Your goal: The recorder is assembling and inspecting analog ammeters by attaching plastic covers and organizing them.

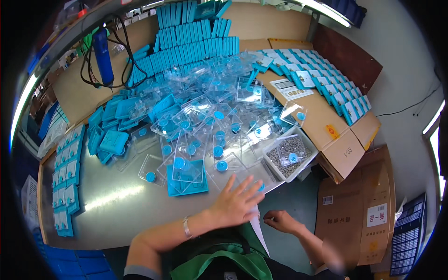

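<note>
My left hand (237, 204), a bracelet on its wrist, reaches over the table's front edge with fingers spread and palm down. Its fingertips lie beside or over a clear plastic cover with a blue round knob (260, 187); contact is unclear. Lower and to the right, past the table edge, my right hand (282, 221) is closed with curled fingers; anything inside it is hidden. Left of my left hand sits a turquoise plastic box (201, 185) with clear covers lying on it. A white bin (303, 170) of small grey metal parts stands beyond my hands, a clear cover resting on the parts.
A heap of clear covers (196, 109) and turquoise boxes (113, 141) fills the table's middle. Turquoise pieces (186, 53) stand stacked behind. Assembled boxes lie in rows on a carton (326, 140) and at the left edge (66, 172). A blue tool (102, 56) hangs from a cable.
</note>
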### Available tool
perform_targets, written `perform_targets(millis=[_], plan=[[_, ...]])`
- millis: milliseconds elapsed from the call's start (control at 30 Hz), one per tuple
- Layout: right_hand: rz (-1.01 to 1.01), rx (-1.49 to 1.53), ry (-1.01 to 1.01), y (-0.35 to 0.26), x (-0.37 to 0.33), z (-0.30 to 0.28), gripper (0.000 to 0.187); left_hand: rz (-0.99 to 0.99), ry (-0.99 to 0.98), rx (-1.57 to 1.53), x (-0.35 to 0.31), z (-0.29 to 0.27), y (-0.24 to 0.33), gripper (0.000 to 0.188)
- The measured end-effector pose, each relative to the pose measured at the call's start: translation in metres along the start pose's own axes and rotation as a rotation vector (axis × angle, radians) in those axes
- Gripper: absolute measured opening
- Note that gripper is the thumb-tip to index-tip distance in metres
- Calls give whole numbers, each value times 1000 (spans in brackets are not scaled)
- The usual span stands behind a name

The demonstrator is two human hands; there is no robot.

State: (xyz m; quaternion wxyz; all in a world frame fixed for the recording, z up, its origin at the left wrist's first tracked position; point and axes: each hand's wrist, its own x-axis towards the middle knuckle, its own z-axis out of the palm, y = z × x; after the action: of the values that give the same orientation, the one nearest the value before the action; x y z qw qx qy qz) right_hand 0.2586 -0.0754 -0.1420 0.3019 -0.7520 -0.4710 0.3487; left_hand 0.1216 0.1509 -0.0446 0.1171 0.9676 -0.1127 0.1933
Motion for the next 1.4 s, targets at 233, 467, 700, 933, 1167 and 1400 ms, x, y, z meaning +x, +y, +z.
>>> perform_targets(millis=[233,467,700,933,1167,1400], plan=[[-358,-362,427,-138,2,-102,27,-7,-6,177,14,12,-62,45],[-235,-1001,747,-121,123,-160,59,70,27,154,21,-5,-98,35],[-149,-1096,411,-114,210,-192,64,6,58,127,15,-11,-151,17],[-139,-965,475,-110,207,-191,58,37,32,141,12,-18,-149,17],[-331,-906,529,-106,186,-201,45,64,-9,185,6,-28,-129,24],[-145,-617,675,-99,275,-291,21,43,-90,285,-15,-43,-108,30]])
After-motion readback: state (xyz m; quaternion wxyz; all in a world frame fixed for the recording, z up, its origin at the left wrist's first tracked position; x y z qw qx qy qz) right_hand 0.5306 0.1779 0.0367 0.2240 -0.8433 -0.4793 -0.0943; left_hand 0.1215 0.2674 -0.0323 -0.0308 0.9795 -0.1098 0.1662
